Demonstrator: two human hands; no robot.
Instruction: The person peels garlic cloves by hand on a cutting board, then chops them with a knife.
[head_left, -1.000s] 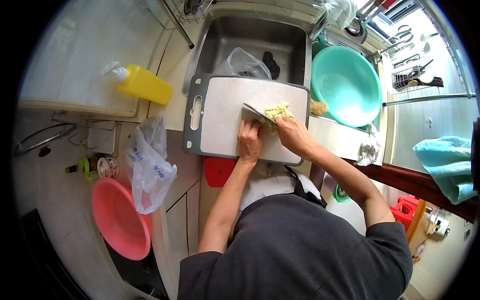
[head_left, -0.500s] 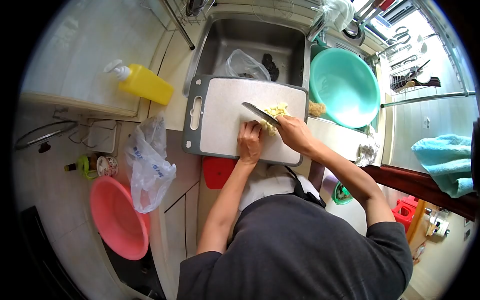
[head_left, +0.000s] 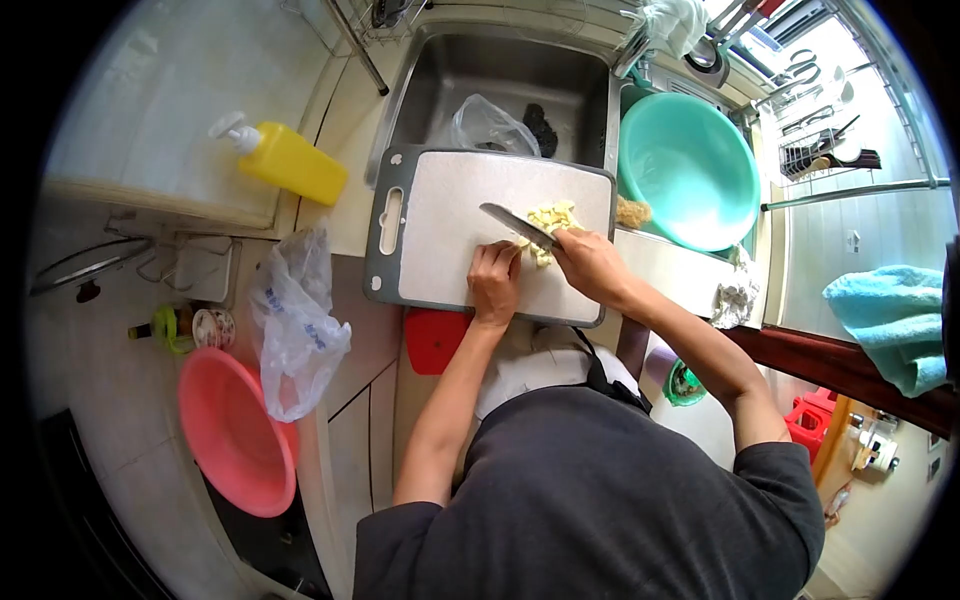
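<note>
A kitchen knife point(head_left: 512, 222) is in the grip of my right hand point(head_left: 590, 264), its blade pointing to the upper left across the board. Pale yellow chopped pieces point(head_left: 553, 214), their kind too small to tell, lie beside and beyond the blade. My left hand point(head_left: 495, 280) rests on the board just left of the knife, fingers curled down and closed. Whatever the left fingertips press on is hidden beneath them. Under both hands lies the cutting board point(head_left: 450, 210), light-faced with a grey rim and a handle slot at its left end.
Beyond the board is a steel sink point(head_left: 460, 70) holding a clear plastic bag point(head_left: 490, 128) and a dark object. A green basin point(head_left: 690, 172) stands to the right. On the left are a yellow pump bottle point(head_left: 295, 163), a hanging plastic bag point(head_left: 300, 340) and a pink basin point(head_left: 235, 430).
My left hand has shifted very slightly left, and the knife tip has moved a touch the same way. Both hands keep nearly the same pose on the board.
</note>
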